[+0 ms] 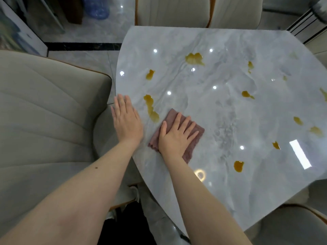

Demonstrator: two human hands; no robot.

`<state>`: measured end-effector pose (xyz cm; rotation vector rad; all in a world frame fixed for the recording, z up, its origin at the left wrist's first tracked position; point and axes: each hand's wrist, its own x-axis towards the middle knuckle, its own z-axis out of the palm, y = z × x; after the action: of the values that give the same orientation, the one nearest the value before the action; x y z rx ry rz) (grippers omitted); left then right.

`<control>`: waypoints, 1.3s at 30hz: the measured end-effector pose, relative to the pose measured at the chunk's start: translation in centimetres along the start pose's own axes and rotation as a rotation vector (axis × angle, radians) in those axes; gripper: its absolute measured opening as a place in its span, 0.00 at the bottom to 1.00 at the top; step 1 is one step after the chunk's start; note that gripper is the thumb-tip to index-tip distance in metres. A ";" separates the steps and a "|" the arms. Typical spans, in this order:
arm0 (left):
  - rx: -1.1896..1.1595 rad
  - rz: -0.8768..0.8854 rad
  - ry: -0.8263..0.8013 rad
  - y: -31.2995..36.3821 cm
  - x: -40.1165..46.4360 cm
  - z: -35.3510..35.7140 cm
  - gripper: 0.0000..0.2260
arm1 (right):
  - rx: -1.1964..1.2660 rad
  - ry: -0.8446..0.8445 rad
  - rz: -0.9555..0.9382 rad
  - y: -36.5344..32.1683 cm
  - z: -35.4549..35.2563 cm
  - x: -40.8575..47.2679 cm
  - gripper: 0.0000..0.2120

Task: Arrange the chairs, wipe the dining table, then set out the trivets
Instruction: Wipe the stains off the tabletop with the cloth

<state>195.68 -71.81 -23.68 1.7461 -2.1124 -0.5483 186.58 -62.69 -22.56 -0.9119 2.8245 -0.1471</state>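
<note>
A glossy grey marble dining table (221, 106) carries several amber liquid spills, among them a long streak (151, 108) and a blob (238, 166). My right hand (177, 135) presses flat on a folded mauve cloth (196, 137) near the table's left edge, just right of the long streak. My left hand (126, 119) lies flat on the table's edge, fingers together, holding nothing. A beige padded chair (44, 121) stands at my left, tucked against the table. No trivets are in view.
Two more beige chairs (198, 11) stand at the table's far side, and another chair (292, 225) shows at the lower right. A blue water bottle (96, 6) stands on the tiled floor at the back left. A glass cabinet (14, 29) lines the left wall.
</note>
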 end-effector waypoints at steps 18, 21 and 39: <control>-0.236 0.017 0.016 0.0 0.2 -0.3 0.23 | 0.128 0.097 -0.510 -3.2 -0.1 4.2 0.24; -0.259 0.004 0.030 -0.1 0.2 -0.2 0.23 | 0.087 0.080 -0.554 -0.7 0.0 3.1 0.24; -0.267 -0.005 0.025 -0.2 0.2 -0.1 0.21 | -0.003 -0.081 -0.752 2.9 -1.5 6.1 0.24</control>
<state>195.89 -72.05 -23.71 1.6006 -1.9169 -0.7663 179.76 -63.92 -22.31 -1.8769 2.2632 -0.1883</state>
